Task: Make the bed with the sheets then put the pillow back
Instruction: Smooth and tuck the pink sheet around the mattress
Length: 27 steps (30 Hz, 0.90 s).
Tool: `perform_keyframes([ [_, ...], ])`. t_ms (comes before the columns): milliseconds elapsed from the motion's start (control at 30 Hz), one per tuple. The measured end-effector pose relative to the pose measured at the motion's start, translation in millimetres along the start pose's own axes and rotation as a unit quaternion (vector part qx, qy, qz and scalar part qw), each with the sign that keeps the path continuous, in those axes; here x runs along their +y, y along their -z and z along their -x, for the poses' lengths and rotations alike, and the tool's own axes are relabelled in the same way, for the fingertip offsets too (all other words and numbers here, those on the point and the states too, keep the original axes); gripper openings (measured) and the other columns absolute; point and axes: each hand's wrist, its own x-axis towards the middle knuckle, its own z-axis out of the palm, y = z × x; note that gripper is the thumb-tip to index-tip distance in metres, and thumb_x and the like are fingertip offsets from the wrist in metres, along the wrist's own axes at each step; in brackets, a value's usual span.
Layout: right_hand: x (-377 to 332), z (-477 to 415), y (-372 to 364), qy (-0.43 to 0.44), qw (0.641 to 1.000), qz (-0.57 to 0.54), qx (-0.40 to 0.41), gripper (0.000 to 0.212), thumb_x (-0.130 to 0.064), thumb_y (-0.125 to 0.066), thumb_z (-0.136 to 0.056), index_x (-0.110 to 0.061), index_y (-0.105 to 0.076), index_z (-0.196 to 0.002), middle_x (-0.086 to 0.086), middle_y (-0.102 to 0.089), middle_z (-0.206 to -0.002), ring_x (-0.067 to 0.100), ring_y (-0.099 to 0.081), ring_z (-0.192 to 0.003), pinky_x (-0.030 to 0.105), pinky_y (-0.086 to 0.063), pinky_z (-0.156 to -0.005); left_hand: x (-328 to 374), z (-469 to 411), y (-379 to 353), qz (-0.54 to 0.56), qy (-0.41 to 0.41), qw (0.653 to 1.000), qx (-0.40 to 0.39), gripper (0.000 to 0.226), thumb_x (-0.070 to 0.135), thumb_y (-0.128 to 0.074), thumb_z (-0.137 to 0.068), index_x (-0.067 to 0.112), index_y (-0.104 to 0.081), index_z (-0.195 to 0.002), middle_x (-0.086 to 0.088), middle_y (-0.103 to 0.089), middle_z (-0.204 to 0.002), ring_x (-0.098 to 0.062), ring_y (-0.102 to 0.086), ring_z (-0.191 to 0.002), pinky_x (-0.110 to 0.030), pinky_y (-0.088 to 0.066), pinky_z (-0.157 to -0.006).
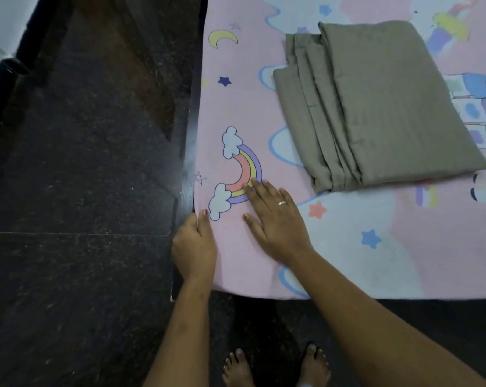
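Note:
A pink sheet [236,107] printed with a rainbow, clouds, stars and a moon covers the bed. My left hand [194,244] is at the bed's left edge near the corner, thumb on top and fingers curled down over the sheet's side between mattress and frame. My right hand [275,222] lies flat on the sheet beside it, fingers spread, tips touching the rainbow print. A folded grey-brown blanket [376,107] rests on the sheet further in. No pillow is in view.
A dark wooden bed frame [190,152] runs along the left side of the mattress. Dark speckled stone floor [82,191] fills the left. My bare feet [275,367] stand on the floor at the bed's near edge.

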Motion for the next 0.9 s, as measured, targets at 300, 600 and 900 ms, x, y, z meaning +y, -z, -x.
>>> perform_keyframes([
  [300,0,-9,4,-0.013,0.999,-0.022,-0.039,0.056,-0.045,-0.031,-0.095,-0.027,-0.031,-0.148,-0.004,-0.031,-0.154,0.017,-0.028,-0.143,0.037,-0.012,-0.116,47,-17,4,-0.114,-0.113,0.987,0.027,0.044,0.005,-0.058,-0.083,0.015,-0.044,-0.123,-0.009,-0.044,-0.133,-0.028,-0.041,-0.123,-0.046,-0.041,-0.095],
  [600,85,-62,82,-0.196,0.972,0.083,0.1,0.07,-0.034,-0.071,-0.072,-0.023,-0.047,-0.137,0.004,-0.049,-0.14,0.027,-0.047,-0.129,0.059,-0.027,-0.105,134,-79,-56,-0.244,-0.321,0.9,-0.164,0.057,0.03,-0.056,-0.092,0.019,-0.035,-0.143,-0.005,-0.021,-0.156,-0.026,-0.012,-0.145,-0.047,-0.015,-0.114],
  [900,141,-37,120,-0.431,0.884,-0.111,-0.146,0.104,-0.037,-0.075,-0.076,-0.054,0.001,-0.145,-0.02,0.014,-0.157,0.025,0.016,-0.145,0.074,-0.015,-0.102,120,-93,-76,-0.382,-0.357,0.813,-0.256,0.079,0.068,-0.015,-0.086,0.025,0.007,-0.149,-0.005,0.003,-0.16,-0.028,0.004,-0.147,-0.054,-0.003,-0.114],
])
